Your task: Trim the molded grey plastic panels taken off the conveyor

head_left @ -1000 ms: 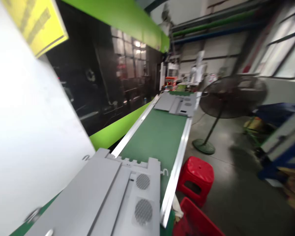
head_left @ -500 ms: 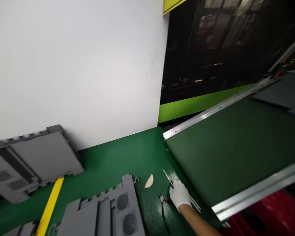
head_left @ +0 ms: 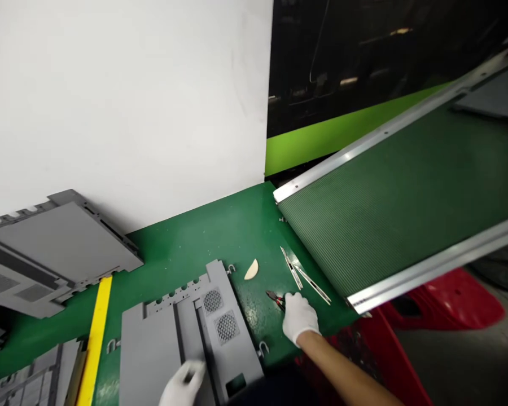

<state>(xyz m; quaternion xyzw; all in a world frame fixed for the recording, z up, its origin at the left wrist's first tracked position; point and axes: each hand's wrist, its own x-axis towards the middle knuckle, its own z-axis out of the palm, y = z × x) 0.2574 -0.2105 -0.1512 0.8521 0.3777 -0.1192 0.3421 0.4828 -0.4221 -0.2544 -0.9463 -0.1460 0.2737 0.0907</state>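
My right hand, in a white glove, is closed around the side cutters with red and black handles. Their jaws stick out to the left over the green table. Beyond it lie two pairs of slim metal tweezers. At the bottom, my gloved left hand is over a large grey plastic panel with two round-holed grilles. Its fingers are curled together, somewhat blurred, and anything between them is hidden. A pale half-moon piece lies between the panel and the tweezers.
On the right a green conveyor belt with metal side rails carries another grey panel. A grey panel leans at the white wall, left of the yellow strip. Metal hooks stick up beside the near panel. Something red stands below the conveyor.
My right hand has let go of the tweezers, which now lie on the table, and has taken hold of the side cutters. My left hand has come into view over the grey panel.
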